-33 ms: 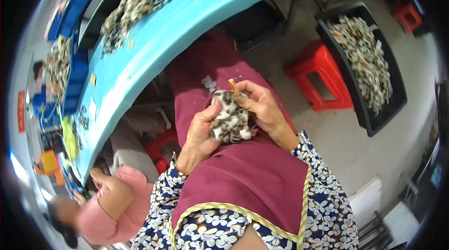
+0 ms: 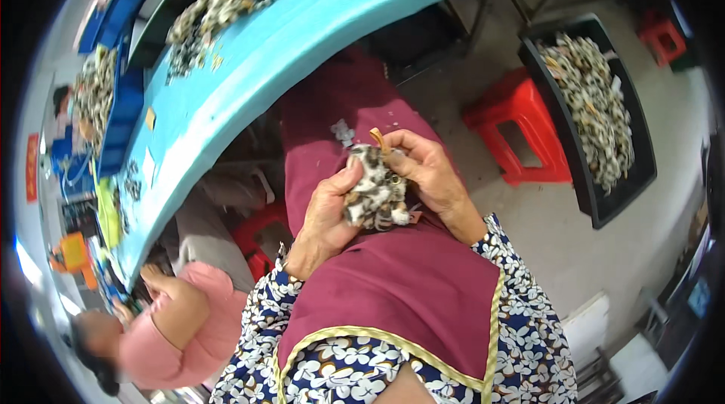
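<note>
Over my lap, a small furry piece [image 2: 376, 192] with white, black and brown patches is held between both hands; it looks like a little plush toy. My left hand [image 2: 327, 208] is closed around its left side, thumb on top. At its upper right, my right hand [image 2: 430, 176] pinches it with thumb and forefinger, beside a tan strap [image 2: 377, 136] that sticks up. The other fingertips are partly hidden behind the piece. A small pale grey shape [image 2: 342, 132] lies on my maroon apron [image 2: 393, 276], just beyond the piece.
A light-blue table [image 2: 310, 15] curves ahead, bearing a pile of similar furry pieces [image 2: 219, 7]. On the right, a black crate [image 2: 642, 147] full of them stands by a red stool [image 2: 521, 132]. A person in pink [image 2: 189, 321] sits at left. Blue bins [image 2: 127, 102] line the far left.
My view has shifted slightly, so the table and crate sit a little differently. Both hands keep the same hold on the furry piece.
</note>
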{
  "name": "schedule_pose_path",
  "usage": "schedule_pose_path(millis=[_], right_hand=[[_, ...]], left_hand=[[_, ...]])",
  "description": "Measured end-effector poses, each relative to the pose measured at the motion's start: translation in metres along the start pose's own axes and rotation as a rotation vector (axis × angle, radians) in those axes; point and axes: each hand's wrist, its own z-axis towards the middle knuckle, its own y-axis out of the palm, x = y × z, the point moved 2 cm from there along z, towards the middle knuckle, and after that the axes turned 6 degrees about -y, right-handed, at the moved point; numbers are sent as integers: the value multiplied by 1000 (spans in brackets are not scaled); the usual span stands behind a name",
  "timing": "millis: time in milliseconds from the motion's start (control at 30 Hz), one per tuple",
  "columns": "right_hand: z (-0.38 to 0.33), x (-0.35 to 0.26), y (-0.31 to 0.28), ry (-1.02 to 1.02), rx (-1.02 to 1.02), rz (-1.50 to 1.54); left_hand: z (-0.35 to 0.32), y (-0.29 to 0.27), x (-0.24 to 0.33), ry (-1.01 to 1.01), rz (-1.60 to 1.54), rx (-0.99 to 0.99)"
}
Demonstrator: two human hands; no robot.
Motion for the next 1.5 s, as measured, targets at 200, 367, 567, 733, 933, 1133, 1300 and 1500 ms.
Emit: schedule_pose_path(millis=[200,367,567,733,933,1133,1300,1500], right_hand=[[30,-10,9,31,-85,-186],[38,7,6,157,15,-44],[42,10,16,272,123,13],[52,16,17,342,150,43],[63,-4,34,325,174,-97],[75,-71,32,-41,-199,-1056],[158,-153,57,-320,-14,-1130],[250,-133,66,-583,-216,-1242]], left_hand=[[5,-5,12,21,18,42],[7,-7,15,-76,-103,62],[10,-22,17,-100,-196,-40],[15,-29,23,-114,-257,-49],[17,-23,36,-146,-221,-130],[5,-31,50,11,-122,6],[5,-42,55,92,-126,-54],[9,-46,53,74,-162,-79]])
